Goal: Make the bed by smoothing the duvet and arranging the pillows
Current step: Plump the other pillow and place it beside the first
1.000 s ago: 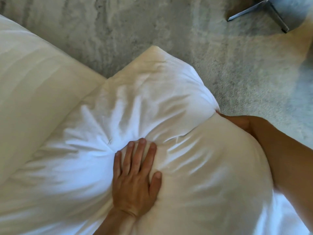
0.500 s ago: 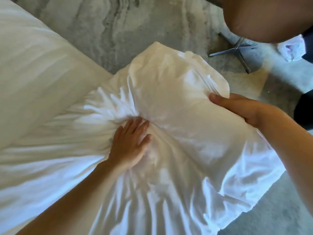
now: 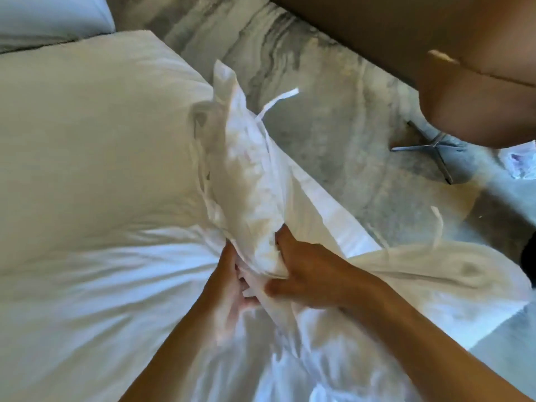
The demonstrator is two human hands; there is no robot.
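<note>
we see both hands meeting at the middle of the frame over a white pillow that fills the lower left and runs under the forearms. the right hand is clamped on the bunched end of the pillow's white cover, thumb below the fold and fingers curled over it. the gathered cloth stands up from the grip toward the top of the frame. the left hand sits just beside it, touching the same fold. it is smeared by motion and its fingertips vanish into the cloth, so we cannot tell whether it grips or only rests there. two thin white ties stick out from the cover, one above and one at the right, both blurred.

left of the bunch lies a cream pillow; where it ends and the white pillow begins is hard to make out. a third pillow is cut off by the top left corner. past the bedding is grey carpet with a metal chair base, partly hidden by a large brown blurred shape at the top right that we cannot identify. a crumpled white thing is cut off at the right edge.
</note>
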